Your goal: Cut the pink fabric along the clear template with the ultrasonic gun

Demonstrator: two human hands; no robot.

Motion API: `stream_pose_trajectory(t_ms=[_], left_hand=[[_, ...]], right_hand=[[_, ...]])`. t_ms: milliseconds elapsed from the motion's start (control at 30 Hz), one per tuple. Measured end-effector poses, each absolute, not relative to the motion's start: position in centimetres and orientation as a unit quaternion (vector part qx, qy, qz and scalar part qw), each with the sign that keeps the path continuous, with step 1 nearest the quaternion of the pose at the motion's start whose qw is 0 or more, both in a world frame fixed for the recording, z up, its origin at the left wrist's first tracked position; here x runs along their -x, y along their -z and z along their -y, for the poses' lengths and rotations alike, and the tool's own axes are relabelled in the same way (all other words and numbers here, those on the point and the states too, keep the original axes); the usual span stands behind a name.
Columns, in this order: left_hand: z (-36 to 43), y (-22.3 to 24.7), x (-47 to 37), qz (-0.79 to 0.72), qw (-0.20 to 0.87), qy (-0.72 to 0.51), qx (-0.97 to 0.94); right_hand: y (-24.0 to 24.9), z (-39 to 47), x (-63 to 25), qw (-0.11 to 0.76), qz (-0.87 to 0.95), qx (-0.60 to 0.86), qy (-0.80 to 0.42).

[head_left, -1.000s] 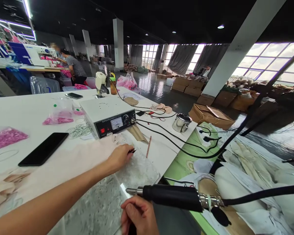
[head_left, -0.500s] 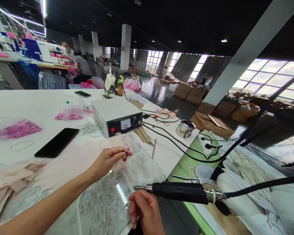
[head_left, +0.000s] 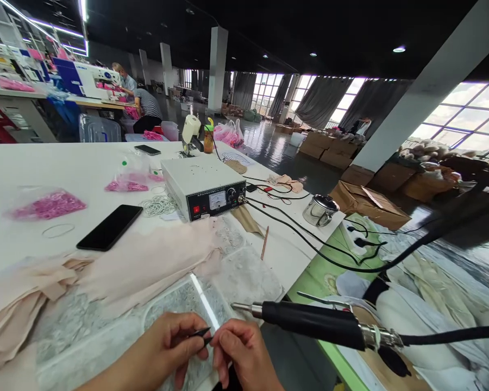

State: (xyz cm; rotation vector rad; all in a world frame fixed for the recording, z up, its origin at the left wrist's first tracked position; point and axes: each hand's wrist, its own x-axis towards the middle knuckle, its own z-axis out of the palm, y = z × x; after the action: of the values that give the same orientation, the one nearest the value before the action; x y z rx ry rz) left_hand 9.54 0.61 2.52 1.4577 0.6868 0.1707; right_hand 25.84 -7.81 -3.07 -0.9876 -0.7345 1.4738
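My left hand (head_left: 183, 347) is closed in a pinch around a small black pointed thing (head_left: 201, 331), over the clear glossy sheet (head_left: 163, 309) at the table's near edge. Its exact kind is too small to tell. Right beside it, my right hand (head_left: 244, 350) has thumb and fingers pressed together close to that thing's end; what they hold, if anything, is hidden. Just beyond my right hand lies a black cylindrical handpiece (head_left: 309, 320) with a metal tip pointing left and a cable behind. Pale pink fabric (head_left: 155, 255) spreads beyond my left hand.
A white control box (head_left: 204, 184) with a dial stands mid-table, cabled toward the right. Around it are a black phone (head_left: 110, 227), bags of pink pieces (head_left: 52, 205), a rod (head_left: 264, 243) and a lidded glass pot (head_left: 320, 210). White padded pieces (head_left: 407, 309) lie right. Co-workers sit far left.
My left hand has come back from over the fabric, down and toward me, with the small thing, and now meets my right hand. The view has turned slightly left.
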Motion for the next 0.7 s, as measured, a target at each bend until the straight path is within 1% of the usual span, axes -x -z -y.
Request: stream_pose_trajectory(t_ms=[167, 300, 500, 700], left_hand=[[-0.2, -3.0, -9.6, -0.305, 0.691, -0.099, -0.648], [-0.1, -2.5, -9.3, -0.316, 0.691, -0.109, -0.641], [-0.3, -1.7, -8.6, -0.315, 0.694, -0.085, -0.642], [-0.2, -2.1, -8.3, -0.3, 0.688, -0.081, -0.656]], right_hand=[[2.9, 7.5, -25.6, 0.543, 0.314, 0.412, -0.661], [2.6, 7.5, -25.5, 0.533, 0.311, 0.414, -0.669], [2.7, 7.5, -25.4, 0.528, 0.309, 0.414, -0.674], [2.7, 7.4, -25.0, 0.522, 0.315, 0.409, -0.678]])
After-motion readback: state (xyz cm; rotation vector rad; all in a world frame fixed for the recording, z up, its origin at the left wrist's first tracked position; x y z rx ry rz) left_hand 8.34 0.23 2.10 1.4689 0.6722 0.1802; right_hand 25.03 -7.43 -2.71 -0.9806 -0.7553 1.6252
